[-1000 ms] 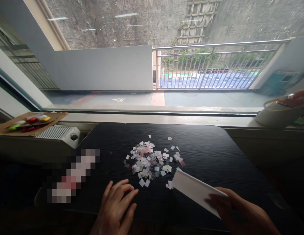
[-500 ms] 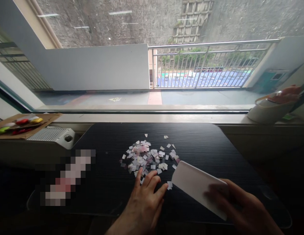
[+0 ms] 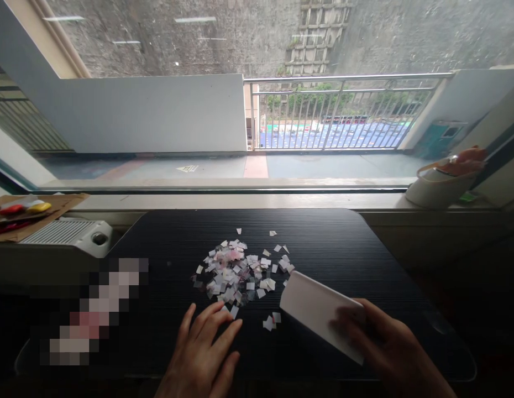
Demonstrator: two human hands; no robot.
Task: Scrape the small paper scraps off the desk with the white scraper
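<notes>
On the black table, a loose pile of small whitish and pinkish paper-like squares [image 3: 230,271] lies in front of me. My left hand [image 3: 203,348] is palm down at the pile's near edge, fingers spread. One fingertip lies close to a pale square, and I cannot tell whether it touches. In my right hand [image 3: 381,337] is a white, smooth, flat-sided piece [image 3: 315,309] with rounded corners, gripped at its right end and tilted. Its left end reaches the pile's right side. A few loose squares [image 3: 271,321] sit between the two hands. The right fingers are partly hidden in shadow.
Under me is the black table [image 3: 323,237] with rounded corners. A blurred-out long shape [image 3: 103,309] lies at its left. Beyond stand a window sill [image 3: 248,200], a white basket-like holder [image 3: 435,188] at right, and cardboard [image 3: 53,213] with colourful items over a radiator [image 3: 70,229] at left.
My left hand has drawn back toward me and left, away from the pile. The right hand still holds the white piece in about the same place. The view has shifted slightly.
</notes>
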